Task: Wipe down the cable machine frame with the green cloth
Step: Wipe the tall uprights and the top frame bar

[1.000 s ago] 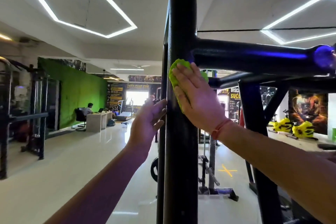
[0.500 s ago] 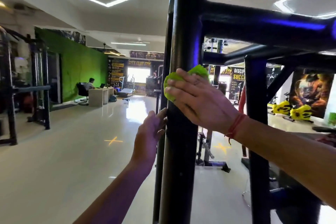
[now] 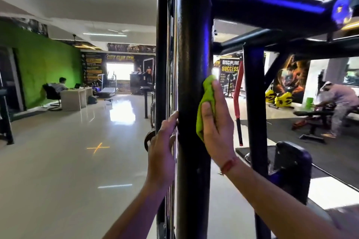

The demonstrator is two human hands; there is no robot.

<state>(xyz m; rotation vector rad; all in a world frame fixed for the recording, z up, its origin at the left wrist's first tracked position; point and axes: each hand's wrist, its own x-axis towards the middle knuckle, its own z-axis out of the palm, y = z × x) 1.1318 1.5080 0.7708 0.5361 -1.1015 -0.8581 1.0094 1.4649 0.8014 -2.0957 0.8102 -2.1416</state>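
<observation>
The cable machine frame's thick black upright post [image 3: 192,64] fills the centre of the head view, with a black crossbar [image 3: 272,7] branching off to the right near the top. My right hand [image 3: 217,122] presses the green cloth [image 3: 206,103] flat against the right side of the post at mid height. My left hand [image 3: 163,153] rests with its fingers apart on the left edge of the post, a little lower, holding nothing.
A second black upright [image 3: 254,112] stands just right of the post, with a padded seat part [image 3: 291,161] below. A person bends over a bench [image 3: 318,114] at the right. Another person sits at a desk [image 3: 75,97] far left. Shiny open floor lies to the left.
My right hand has slid the cloth down the post and round from its front to its right side. My left hand stays against the left edge, following lower.
</observation>
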